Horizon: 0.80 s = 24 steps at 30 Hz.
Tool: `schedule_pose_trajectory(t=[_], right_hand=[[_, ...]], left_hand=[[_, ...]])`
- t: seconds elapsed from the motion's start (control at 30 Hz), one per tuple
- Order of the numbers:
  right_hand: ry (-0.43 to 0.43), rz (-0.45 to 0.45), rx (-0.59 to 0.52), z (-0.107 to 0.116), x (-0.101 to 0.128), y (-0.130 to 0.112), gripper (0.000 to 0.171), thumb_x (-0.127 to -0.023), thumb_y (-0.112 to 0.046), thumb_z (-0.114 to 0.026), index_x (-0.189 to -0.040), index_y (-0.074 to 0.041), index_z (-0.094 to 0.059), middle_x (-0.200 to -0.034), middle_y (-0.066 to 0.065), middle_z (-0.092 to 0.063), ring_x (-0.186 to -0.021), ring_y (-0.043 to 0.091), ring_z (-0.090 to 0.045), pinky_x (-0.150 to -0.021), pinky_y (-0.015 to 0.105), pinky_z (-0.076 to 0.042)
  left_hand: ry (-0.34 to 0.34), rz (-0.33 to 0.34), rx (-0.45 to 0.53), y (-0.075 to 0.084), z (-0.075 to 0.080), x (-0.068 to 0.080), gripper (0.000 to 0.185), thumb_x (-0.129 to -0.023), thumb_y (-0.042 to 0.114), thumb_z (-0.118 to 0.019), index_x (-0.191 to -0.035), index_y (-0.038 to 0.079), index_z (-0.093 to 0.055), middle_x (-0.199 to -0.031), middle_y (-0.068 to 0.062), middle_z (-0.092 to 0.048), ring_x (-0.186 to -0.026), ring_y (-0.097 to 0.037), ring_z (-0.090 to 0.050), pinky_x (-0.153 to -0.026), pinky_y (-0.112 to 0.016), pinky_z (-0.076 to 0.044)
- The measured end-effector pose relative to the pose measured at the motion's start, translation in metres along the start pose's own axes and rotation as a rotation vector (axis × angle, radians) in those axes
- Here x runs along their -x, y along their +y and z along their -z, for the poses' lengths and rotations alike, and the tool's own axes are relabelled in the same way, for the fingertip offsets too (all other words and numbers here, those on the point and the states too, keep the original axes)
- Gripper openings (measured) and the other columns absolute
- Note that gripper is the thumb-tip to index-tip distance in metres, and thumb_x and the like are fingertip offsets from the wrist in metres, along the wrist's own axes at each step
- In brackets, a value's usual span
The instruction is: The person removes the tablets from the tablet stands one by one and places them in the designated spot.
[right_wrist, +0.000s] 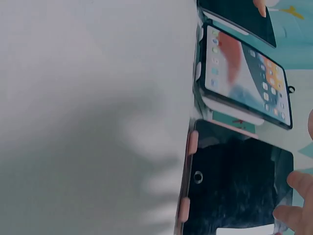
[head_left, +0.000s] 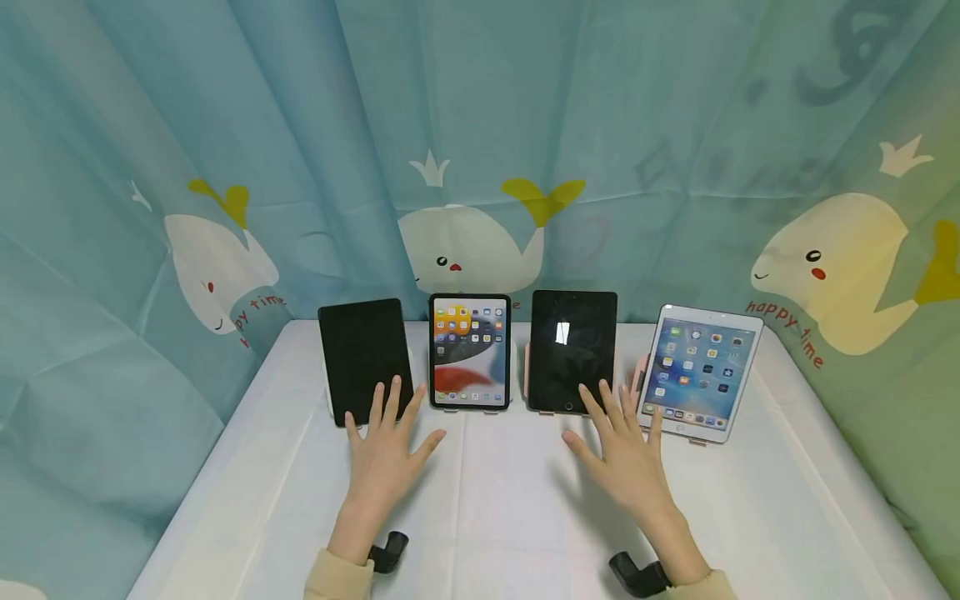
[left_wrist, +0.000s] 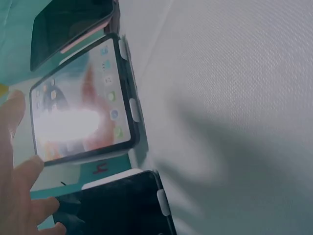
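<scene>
Tablets, four in number, stand propped in a row across the far half of the white worktop (head_left: 487, 508). Nearest the camera, two wrists carry black camera mounts. Left hand (head_left: 387, 454) lies flat, palm down, fingers released and spread; its fingertips overlap the lower edge of the dark-screened left tablet (head_left: 365, 360). Right hand (head_left: 626, 454) is likewise flat, fingers straight and spread, grasping nothing; its fingertips reach the bottom edge of the dark third tablet (head_left: 573, 350), beside that tablet's home button. Between the two hands' targets stands the lit second tablet (head_left: 470, 350) in a black case, showing an icon grid over a red and grey wallpaper. At the right end, the white-framed fourth tablet (head_left: 702, 371) is lit and turned slightly inward. Behind the row hangs a teal curtain (head_left: 525, 125) printed with white whales.
</scene>
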State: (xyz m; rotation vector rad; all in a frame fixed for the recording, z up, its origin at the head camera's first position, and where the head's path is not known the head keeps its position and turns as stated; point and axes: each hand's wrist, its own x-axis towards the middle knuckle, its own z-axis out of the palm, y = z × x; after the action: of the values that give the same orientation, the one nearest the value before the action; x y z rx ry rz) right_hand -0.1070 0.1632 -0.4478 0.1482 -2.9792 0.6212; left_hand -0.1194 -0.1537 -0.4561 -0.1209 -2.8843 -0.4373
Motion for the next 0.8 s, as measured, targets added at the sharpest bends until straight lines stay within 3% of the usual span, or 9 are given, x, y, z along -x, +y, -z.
schedule_pose_trajectory(t=[0.8], right_hand=[[0.028,0.073,-0.135,-0.022,-0.022,-0.044,0.071,-0.092,-0.06,-0.048,-0.152,-0.028,-0.027,-0.16,0.006,-0.024,-0.15,0.032,-0.013,-0.115,0.064,0.007]], left_hand=[[0.008,0.077,-0.005,-0.021,0.003,-0.001,0.07,-0.093,0.05,-0.054,-0.152,0.025,-0.027,-0.161,-0.014,-0.019,-0.147,-0.038,-0.017,-0.108,-0.073,-0.015]])
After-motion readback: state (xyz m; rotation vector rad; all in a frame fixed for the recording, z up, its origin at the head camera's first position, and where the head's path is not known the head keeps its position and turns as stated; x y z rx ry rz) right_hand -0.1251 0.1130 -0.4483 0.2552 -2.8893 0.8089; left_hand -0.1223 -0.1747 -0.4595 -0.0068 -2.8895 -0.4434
